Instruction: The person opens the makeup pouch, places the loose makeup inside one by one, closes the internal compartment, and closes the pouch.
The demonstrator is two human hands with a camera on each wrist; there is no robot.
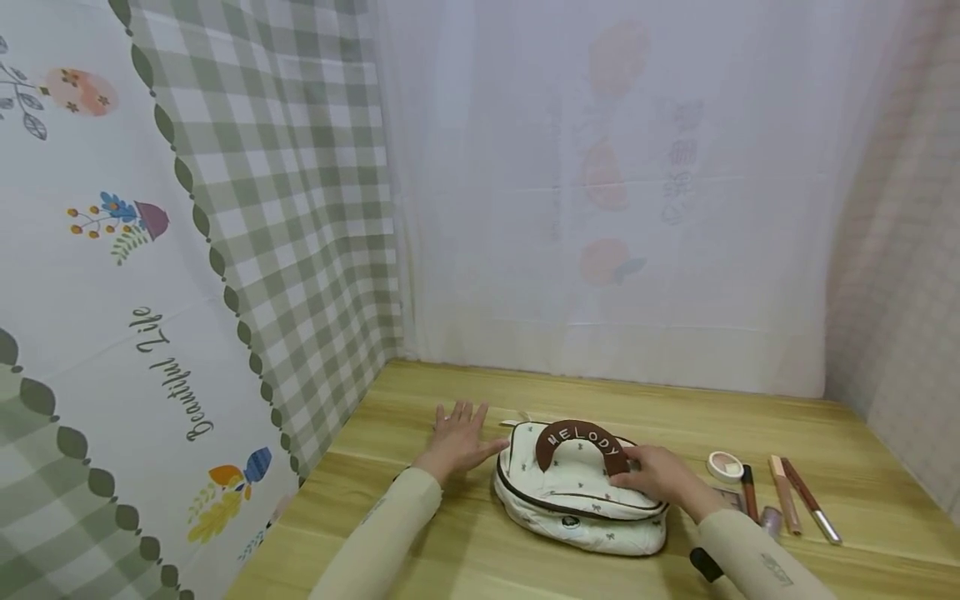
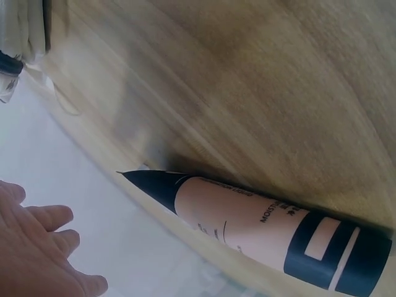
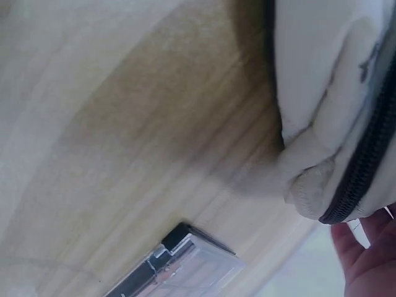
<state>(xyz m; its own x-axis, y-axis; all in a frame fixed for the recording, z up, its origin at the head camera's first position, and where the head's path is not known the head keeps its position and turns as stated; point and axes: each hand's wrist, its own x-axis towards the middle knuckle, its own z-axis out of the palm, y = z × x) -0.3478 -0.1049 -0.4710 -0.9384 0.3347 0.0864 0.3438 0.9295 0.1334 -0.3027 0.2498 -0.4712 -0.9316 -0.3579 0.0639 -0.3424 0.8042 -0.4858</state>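
A white cosmetic bag point(image 1: 577, 508) with dark piping, small bow prints and a brown curved handle point(image 1: 581, 432) lettered MELODY sits on the wooden table. My right hand point(image 1: 667, 479) grips it at the right end of the handle, thumb in front. Part of the bag's side and dark zipper point(image 3: 365, 145) fills the right of the right wrist view, above the fingers. To the left of the bag, my left hand point(image 1: 459, 442) is held with fingers extended and apart. A pink tube with black ends point(image 2: 241, 213) lies near that hand in the left wrist view; the head view mostly hides it.
Right of the bag lie a round compact point(image 1: 725, 467), a dark slim tube point(image 1: 749, 492), a peach stick point(image 1: 785, 496) and a brown pencil point(image 1: 812, 500). A clear-lidded palette point(image 3: 192, 266) is partly hidden by my right arm in the head view. Curtains point(image 1: 600, 208) enclose the table.
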